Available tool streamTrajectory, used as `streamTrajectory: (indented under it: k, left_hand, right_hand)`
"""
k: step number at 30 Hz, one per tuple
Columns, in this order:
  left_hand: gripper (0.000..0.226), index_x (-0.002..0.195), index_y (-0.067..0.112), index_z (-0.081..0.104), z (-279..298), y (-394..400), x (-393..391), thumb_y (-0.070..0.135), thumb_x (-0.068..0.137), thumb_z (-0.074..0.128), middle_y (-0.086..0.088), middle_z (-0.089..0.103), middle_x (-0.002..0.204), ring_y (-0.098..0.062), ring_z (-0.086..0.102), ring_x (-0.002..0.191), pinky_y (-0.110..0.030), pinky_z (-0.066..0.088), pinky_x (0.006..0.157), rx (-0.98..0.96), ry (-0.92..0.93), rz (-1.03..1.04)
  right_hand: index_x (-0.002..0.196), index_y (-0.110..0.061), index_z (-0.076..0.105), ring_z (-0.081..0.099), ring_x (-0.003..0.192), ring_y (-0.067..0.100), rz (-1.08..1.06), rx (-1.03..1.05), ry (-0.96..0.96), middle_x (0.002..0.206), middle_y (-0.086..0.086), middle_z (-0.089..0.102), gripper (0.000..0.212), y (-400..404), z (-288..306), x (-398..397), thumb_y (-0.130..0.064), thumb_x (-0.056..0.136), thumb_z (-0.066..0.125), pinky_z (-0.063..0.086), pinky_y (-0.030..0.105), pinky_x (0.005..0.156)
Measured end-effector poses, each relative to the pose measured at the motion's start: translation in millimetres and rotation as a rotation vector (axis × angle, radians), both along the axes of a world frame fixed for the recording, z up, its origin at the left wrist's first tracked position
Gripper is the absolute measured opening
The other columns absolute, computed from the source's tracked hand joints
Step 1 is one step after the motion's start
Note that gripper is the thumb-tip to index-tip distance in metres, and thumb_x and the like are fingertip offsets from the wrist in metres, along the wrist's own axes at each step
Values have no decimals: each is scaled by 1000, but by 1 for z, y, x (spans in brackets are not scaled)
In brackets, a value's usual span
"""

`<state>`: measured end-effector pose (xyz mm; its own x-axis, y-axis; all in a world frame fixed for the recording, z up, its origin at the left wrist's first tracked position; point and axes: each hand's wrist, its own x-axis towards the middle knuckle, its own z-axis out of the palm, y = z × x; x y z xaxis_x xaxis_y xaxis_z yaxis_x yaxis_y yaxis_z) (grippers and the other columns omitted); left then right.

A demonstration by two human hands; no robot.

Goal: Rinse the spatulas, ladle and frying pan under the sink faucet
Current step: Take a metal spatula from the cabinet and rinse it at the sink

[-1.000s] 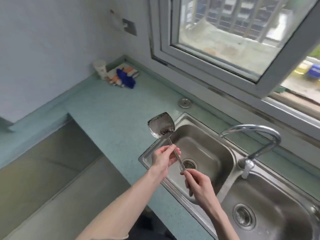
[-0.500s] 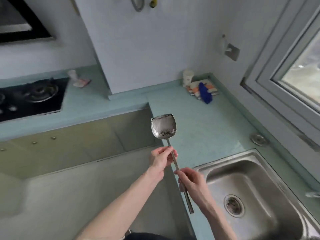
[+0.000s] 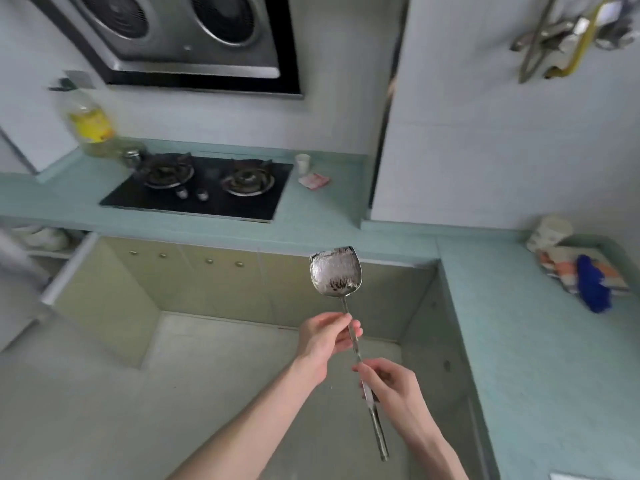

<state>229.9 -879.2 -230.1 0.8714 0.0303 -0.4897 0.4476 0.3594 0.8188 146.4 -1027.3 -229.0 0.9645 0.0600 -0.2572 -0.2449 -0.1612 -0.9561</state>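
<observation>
Right now both hands hold one metal spatula (image 3: 336, 271) upright in mid-air over the floor, in front of the corner of the teal bench (image 3: 526, 341). Left hand (image 3: 323, 337) grip: thumb and fingertips pinching the thin shaft just below the blade. Right hand (image 3: 391, 382) grip: fingers curled round the handle lower down, with the handle's end sticking out below the hand. Blade faces the camera, with dark residue near its lower edge. No sink in view.

Gas hob (image 3: 201, 185) with two burners sits set into the far bench, range hood (image 3: 180, 39) above it. Yellow-labelled bottle (image 3: 88, 123) stands left of the hob, blurred, probably cooking oil. Small white cup (image 3: 302, 163) and a pink packet (image 3: 314, 181) lie right of the hob. On the right bench corner: a white cup (image 3: 550, 232), striped cloths (image 3: 568, 268), a blue item (image 3: 593, 285) on top. Utensils (image 3: 561, 32) hang on the wall top right, blurred.
</observation>
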Motion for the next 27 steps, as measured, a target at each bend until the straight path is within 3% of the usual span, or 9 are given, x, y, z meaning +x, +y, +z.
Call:
streamTrajectory:
  k: [3,7,10,12,17,21,27]
  left_hand:
    - [22,110,-6,68,0,54,12,8,94,72,-18,78,93,-28,78,82,-32,63,72,-4,1,106]
    - [19,106,-6,70,7,121,25,7,92,73,-19,78,93,-30,77,83,-36,64,77,6,-3,262]
    - [14,101,-5,72,14,175,34,4,91,74,-22,77,92,-25,73,70,-29,60,62,20,-6,371]
    - [10,98,-3,73,18,212,42,3,91,73,-21,77,88,-24,71,67,-26,58,60,32,-2,437]
    - [3,90,0,74,21,305,62,2,89,72,-17,76,83,-25,71,73,-34,64,73,83,16,581]
    - [12,99,-5,74,22,383,78,2,89,73,-15,75,86,-25,71,79,-29,61,71,93,27,688]
    - [17,99,-7,74,22,479,94,6,90,74,-12,73,85,-20,70,76,-27,59,74,94,45,862]
  right_hand:
    - [84,-19,80,53,66,15,108,14,40,70,0,62,14,46,2,30,-25,95,75,50,32,68]
    - [98,-12,76,68,73,14,189,43,53,82,14,73,10,108,4,67,-20,93,76,57,31,70]
    - [99,-2,73,70,71,17,278,65,69,80,17,75,11,160,4,97,-12,93,75,56,26,63]
    - [97,0,72,68,69,19,339,79,67,76,17,74,10,197,2,117,-8,92,75,54,27,60]
    - [96,2,71,66,65,22,500,94,83,69,14,73,8,291,-4,165,-3,91,74,53,27,57]
    - [92,1,71,67,60,16,646,108,80,66,12,72,4,369,1,207,-1,91,74,52,23,55]
    - [88,1,68,65,61,21,834,124,104,65,14,71,6,483,3,251,1,91,73,53,27,54]
